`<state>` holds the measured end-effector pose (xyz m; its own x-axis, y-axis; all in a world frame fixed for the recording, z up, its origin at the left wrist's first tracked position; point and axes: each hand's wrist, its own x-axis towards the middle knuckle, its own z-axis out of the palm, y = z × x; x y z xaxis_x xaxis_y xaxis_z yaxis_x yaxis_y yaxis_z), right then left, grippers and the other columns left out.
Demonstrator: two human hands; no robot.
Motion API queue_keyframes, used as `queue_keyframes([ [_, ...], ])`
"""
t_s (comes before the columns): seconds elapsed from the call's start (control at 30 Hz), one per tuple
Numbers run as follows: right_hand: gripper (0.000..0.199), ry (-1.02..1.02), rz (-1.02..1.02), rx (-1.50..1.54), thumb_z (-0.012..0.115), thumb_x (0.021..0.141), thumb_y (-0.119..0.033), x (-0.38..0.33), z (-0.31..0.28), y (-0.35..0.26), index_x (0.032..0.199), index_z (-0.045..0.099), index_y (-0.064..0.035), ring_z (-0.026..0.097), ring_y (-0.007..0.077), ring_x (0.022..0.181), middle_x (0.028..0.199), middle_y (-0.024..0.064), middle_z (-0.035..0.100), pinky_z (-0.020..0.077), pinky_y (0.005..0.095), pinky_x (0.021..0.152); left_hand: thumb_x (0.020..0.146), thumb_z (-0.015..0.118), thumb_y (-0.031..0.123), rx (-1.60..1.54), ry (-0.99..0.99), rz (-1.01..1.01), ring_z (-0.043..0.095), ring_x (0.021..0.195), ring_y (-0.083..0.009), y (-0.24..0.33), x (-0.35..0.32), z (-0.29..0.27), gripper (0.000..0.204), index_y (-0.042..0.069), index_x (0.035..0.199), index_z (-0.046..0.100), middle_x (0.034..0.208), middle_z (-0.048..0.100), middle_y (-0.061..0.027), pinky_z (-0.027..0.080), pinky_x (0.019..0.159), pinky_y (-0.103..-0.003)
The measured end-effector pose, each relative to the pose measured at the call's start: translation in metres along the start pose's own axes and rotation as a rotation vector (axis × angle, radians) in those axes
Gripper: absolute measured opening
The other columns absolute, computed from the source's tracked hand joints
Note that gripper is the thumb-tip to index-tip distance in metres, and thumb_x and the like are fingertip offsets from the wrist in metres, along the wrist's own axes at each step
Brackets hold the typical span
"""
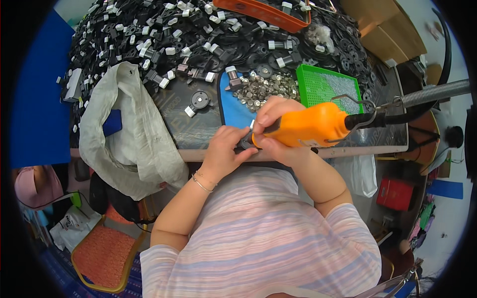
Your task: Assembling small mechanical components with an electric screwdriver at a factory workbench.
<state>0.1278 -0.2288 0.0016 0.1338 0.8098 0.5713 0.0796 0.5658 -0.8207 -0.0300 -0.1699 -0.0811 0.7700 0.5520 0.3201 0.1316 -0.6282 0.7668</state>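
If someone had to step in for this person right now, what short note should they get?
Right hand: gripping the orange electric screwdriver, tip at the table's near edge.
Left hand: pinching a small dark part under the tip.
Supplies: silvery round pieces on a blue tray, green tray beside it, heap of black-and-white parts behind.
Done: cannot tell.
Left: the part in hand; the heap looks large.

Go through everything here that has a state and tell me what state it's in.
right hand: gripped around the orange power screwdriver
left hand: pinching a small part at the tool's tip
green tray: holding small pieces
blue tray: heaped with round metal parts
white bag: open, slumped over table edge
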Motion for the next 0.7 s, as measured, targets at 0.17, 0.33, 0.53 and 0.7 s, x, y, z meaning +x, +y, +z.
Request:
queue_keyframes([
  [0.17,0.024,-0.118,-0.064,-0.041,0.068,0.073,-0.001,0.005,0.004,0.001,0.094,0.057,-0.0044,0.056,0.0160,0.071,0.082,0.0076,0.055,0.0486,0.0262,0.063,0.068,0.077,0.018,0.006,0.000,0.012,0.056,0.084,-0.0290,-0.001,0.000,0.001,0.039,0.004,0.103,0.064,0.087,0.061,-0.0104,0.047,0.074,-0.037],
  [0.33,0.021,-0.172,-0.080,-0.077,0.070,0.072,-0.003,0.010,0.001,0.004,0.090,0.060,-0.0064,0.057,0.0168,0.072,0.081,0.0054,0.060,0.0479,0.0282,0.062,0.068,0.075,0.015,-0.107,0.009,-0.042,0.055,0.084,-0.0292,-0.003,0.002,0.004,0.030,0.005,0.093,0.063,0.086,0.061,-0.0099,0.046,0.074,-0.037],
  [0.53,0.023,-0.255,-0.040,0.248,0.078,0.071,-0.011,0.019,-0.009,-0.002,0.088,0.063,-0.0067,0.058,0.0169,0.068,0.082,0.0057,0.061,0.0479,0.0274,0.060,0.068,0.077,0.017,-0.073,-0.018,-0.039,0.055,0.084,-0.0299,-0.001,0.001,0.000,0.037,0.002,0.098,0.063,0.086,0.060,-0.0115,0.046,0.075,-0.037],
  [0.7,0.032,0.043,-0.080,0.481,0.071,0.075,-0.011,0.016,-0.055,-0.027,0.102,0.057,-0.0044,0.055,0.0166,0.065,0.087,0.0083,0.054,0.0462,0.0291,0.059,0.069,0.080,0.025,0.068,0.010,0.019,0.055,0.095,-0.0329,0.005,-0.001,-0.006,0.048,0.003,0.108,0.062,0.105,0.060,-0.0150,0.046,0.084,-0.039],
])
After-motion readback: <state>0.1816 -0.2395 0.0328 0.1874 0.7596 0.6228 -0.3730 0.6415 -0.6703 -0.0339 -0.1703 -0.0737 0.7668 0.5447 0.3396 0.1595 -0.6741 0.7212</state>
